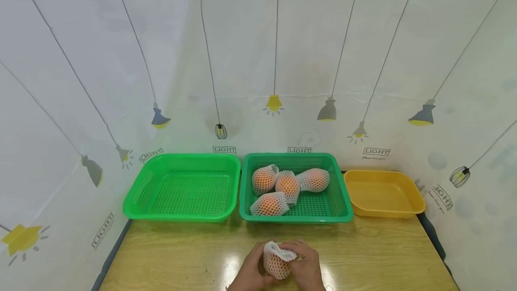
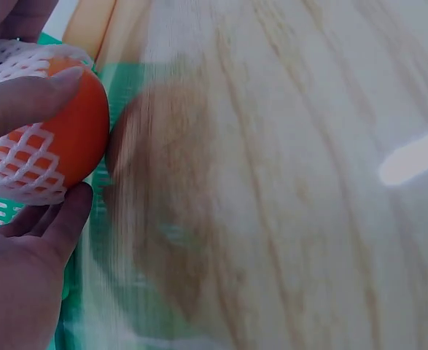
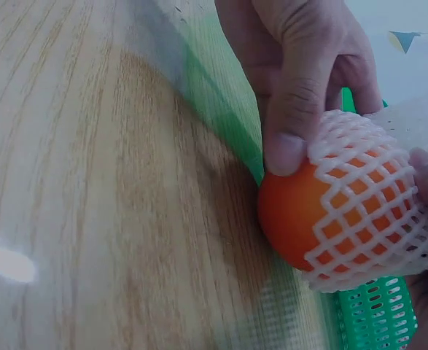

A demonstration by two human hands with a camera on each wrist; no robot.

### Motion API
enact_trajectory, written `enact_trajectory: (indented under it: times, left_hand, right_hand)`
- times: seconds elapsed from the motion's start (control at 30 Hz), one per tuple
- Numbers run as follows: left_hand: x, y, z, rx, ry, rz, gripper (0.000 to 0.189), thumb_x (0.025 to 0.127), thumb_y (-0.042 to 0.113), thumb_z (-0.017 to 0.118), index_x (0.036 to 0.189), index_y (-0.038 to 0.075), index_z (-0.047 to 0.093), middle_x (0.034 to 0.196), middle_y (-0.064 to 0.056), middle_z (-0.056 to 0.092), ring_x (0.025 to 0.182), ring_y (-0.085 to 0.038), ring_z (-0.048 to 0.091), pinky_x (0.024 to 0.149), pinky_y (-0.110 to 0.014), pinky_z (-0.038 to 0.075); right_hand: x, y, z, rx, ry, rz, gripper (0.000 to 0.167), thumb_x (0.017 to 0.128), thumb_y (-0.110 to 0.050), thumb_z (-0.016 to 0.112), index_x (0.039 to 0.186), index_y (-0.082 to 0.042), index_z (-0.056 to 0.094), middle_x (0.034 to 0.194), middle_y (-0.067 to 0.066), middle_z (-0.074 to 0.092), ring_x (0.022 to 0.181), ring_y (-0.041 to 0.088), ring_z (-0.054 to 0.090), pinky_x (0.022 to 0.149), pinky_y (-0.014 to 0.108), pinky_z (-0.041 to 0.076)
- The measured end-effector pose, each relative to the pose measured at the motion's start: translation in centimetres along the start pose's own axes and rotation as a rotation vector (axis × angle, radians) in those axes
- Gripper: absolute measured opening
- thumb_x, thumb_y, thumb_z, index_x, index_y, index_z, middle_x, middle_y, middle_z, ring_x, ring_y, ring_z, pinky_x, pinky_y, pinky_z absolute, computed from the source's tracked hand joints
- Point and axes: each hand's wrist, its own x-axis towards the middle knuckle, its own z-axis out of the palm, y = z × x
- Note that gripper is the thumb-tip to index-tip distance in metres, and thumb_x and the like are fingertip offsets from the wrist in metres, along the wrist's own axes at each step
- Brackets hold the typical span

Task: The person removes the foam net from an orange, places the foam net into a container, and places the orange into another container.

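Just above the front of the table, an orange (image 1: 276,267) sits partly inside a white foam net (image 3: 367,197), one end of the fruit bare. My left hand (image 1: 251,269) holds the fruit from the left; in the left wrist view its thumb lies on the bare peel and its fingers (image 2: 64,226) are below. At the net's edge, my right hand (image 1: 305,264) pinches the foam, with its thumb (image 3: 286,149) beside the bare orange peel in the right wrist view. Several netted oranges (image 1: 269,204) lie in the dark green basket (image 1: 296,219) beyond the hands.
A bright green basket (image 1: 177,217) stands on the left, close beside the dark green one. On the right is a shallow yellow tray (image 1: 383,213). All three line the back of the wooden table (image 1: 177,255), against a white cloth (image 1: 250,57) printed with lamps.
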Motion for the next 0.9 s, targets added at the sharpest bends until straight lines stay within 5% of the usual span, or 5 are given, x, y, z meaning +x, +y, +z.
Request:
enact_trajectory:
  times: [0.23,0.3,0.53,0.9]
  left_hand:
    - [-0.1,0.3,0.3,-0.022,0.037,-0.05,0.082,0.079,0.028,0.09,0.15,0.017,0.049,0.142,0.001,0.057,0.129,-0.01,0.055,0.108,-0.025,0.044]
    - [-0.2,0.4,0.3,-0.031,0.049,-0.065,0.08,0.079,0.028,0.09,0.148,0.021,0.05,0.141,0.001,0.058,0.128,-0.012,0.056,0.107,-0.026,0.046]
    - [-0.1,0.4,0.4,-0.049,0.047,-0.179,0.082,0.078,0.032,0.09,0.147,0.033,0.047,0.141,0.008,0.058,0.13,-0.013,0.055,0.108,-0.023,0.043]
    - [0.4,0.4,0.6,-0.083,-0.005,-0.13,0.088,0.076,0.022,0.088,0.15,0.033,0.041,0.143,0.004,0.056,0.129,-0.014,0.056,0.107,-0.026,0.044]
  right_hand:
    - [0.1,-0.1,0.0,-0.016,-0.022,-0.031,0.042,0.071,0.012,0.083,0.099,-0.019,0.081,0.092,-0.004,0.079,0.084,0.005,0.066,0.076,0.016,0.056]
    - [0.2,-0.2,-0.2,0.016,-0.057,0.026,0.034,0.076,0.003,0.085,0.101,-0.019,0.081,0.092,-0.003,0.079,0.085,0.006,0.066,0.077,0.019,0.057]
    - [0.6,-0.8,-1.2,0.145,-0.163,0.457,0.031,0.088,-0.03,0.081,0.115,-0.017,0.076,0.109,-0.001,0.077,0.101,0.004,0.069,0.093,0.023,0.054]
    - [1.4,-1.8,-1.8,0.243,-0.129,0.533,0.033,0.087,-0.025,0.082,0.112,-0.003,0.076,0.105,0.012,0.077,0.089,0.01,0.072,0.078,0.024,0.059]
